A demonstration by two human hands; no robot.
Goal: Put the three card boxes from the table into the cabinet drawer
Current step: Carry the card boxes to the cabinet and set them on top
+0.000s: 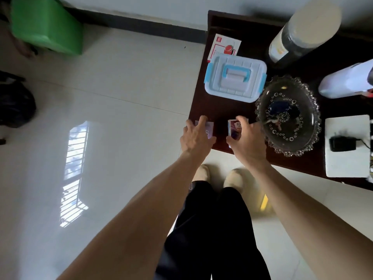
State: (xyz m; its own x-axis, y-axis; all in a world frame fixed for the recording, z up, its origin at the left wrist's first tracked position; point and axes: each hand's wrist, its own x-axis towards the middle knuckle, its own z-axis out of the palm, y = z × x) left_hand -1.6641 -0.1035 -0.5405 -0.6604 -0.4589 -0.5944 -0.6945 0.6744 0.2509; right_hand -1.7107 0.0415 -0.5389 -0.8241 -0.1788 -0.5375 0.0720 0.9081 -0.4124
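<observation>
Each hand pinches one card box, left hand (pixel 194 136) on left box (pixel 210 129), right hand (pixel 247 138) on right box (pixel 234 130); glass bowl (pixel 314 118) holds keys (pixel 279 114).

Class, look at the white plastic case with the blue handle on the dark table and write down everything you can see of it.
The white case is a small rectangular box of what looks like plastic, with rounded corners and a ribbed lid. A light blue carry handle lies folded flat in a recess in the lid's middle, and a light blue latch sits on each short side. The lid appears shut. It sits flat on the dark table, over the near edge of a red and white card, beside a glass bowl. Neither hand touches it.
</observation>
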